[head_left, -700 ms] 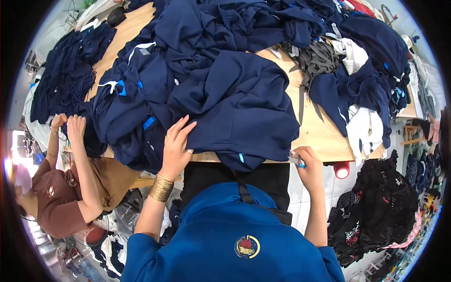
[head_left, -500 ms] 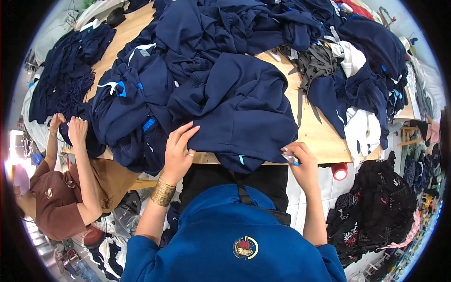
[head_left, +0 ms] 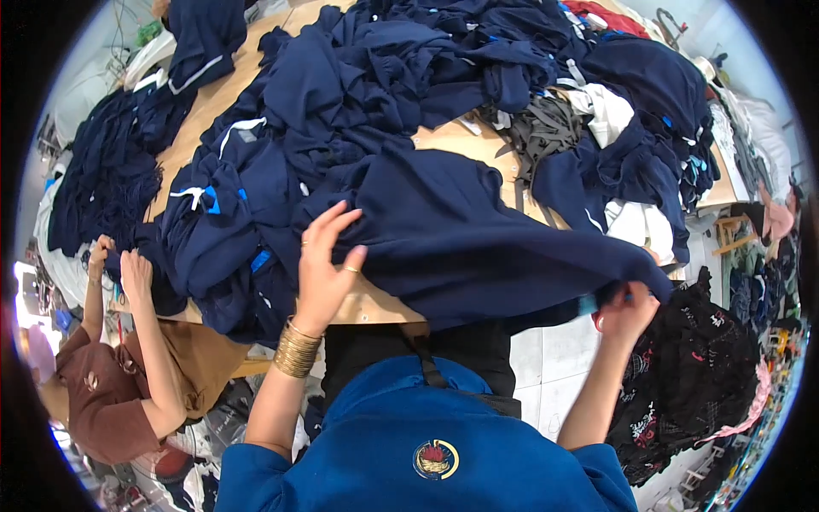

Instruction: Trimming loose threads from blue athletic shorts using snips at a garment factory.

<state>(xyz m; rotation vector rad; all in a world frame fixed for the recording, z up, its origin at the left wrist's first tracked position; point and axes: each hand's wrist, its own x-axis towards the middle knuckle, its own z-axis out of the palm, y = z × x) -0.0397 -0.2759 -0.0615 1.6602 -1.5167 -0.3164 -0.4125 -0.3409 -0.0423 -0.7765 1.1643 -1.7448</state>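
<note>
**Garment [head_left: 486,260] before you, heap [head_left: 341,98] behind**

The garment spans the frame's centre, overhanging the table [head_left: 367,311]. Your left hand [head_left: 324,266] is at its left, your right hand [head_left: 629,316] at its right end, inside or beneath, hard to tell. Straps [head_left: 548,132] lie upper right, a co-worker [head_left: 111,392] lower left.

The navy garment [head_left: 478,264] is smooth, matt cloth; the tabletop [head_left: 371,307], pale smooth wood; the near-left bangles [head_left: 296,348] (gold-coloured), glossy metal.

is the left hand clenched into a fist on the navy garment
No, the left hand is open, its fingers spread over the navy garment.
</note>
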